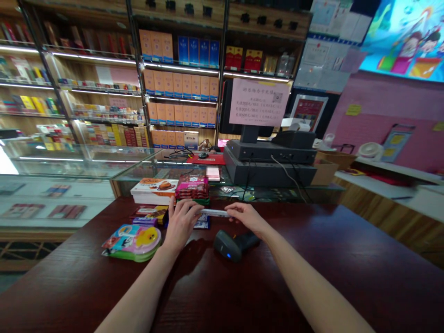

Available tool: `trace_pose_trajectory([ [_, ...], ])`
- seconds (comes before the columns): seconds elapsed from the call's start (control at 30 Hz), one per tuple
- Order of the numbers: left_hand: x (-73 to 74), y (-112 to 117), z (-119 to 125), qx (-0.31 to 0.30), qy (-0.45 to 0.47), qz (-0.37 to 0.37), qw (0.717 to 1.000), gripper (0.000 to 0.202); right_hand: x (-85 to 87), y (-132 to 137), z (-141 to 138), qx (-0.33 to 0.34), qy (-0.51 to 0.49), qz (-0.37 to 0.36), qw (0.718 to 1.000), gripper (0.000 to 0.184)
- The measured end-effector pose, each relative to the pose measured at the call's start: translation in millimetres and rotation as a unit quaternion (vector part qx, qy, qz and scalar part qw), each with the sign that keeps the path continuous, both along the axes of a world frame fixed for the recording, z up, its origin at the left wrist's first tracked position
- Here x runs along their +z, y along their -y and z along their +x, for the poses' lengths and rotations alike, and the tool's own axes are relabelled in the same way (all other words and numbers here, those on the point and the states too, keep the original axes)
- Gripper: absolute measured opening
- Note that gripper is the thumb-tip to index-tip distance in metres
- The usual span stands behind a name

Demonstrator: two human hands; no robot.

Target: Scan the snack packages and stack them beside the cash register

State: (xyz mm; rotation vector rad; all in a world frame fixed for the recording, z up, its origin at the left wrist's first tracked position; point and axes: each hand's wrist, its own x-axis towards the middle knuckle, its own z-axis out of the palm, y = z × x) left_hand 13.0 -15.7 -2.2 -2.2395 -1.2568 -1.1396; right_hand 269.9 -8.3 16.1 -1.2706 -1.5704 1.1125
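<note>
A thin, flat white packet (215, 212) is seen nearly edge-on above the counter, and its kind cannot be made out. The fingers of my left hand (181, 221) are closed on its left end, while my right hand (247, 217) pinches the right end. Under the packet lies a dark blue wrapper (201, 223), partly hidden. Just below my right hand rests a black barcode scanner (228, 246) with a blue light. Left of my left hand are a colourful pack with a yellow character (133, 241), a chocolate-coloured snack box (147, 214) and a purple bar (144, 222).
Behind my hands stand a white biscuit box (154, 190) and stacked pink-red packs (192, 186). A cash register (272, 162) with a sign-covered monitor (258, 101) sits on the glass case beyond the brown counter (312, 259). Stocked shelves (180, 99) line the back wall.
</note>
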Motion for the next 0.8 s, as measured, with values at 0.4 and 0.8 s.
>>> trace_pose_trajectory([
  [0.4, 13.9, -1, -2, -0.020, -0.043, -0.051, 0.998, 0.015, 13.2, -2, -3, -0.021, 0.057, 0.165, 0.984, 0.023],
  [0.8, 32.8, -6, -19, -0.037, -0.102, -0.159, 0.981, 0.027, 14.3, 2, -10, -0.003, 0.159, 0.354, 0.922, 0.007],
])
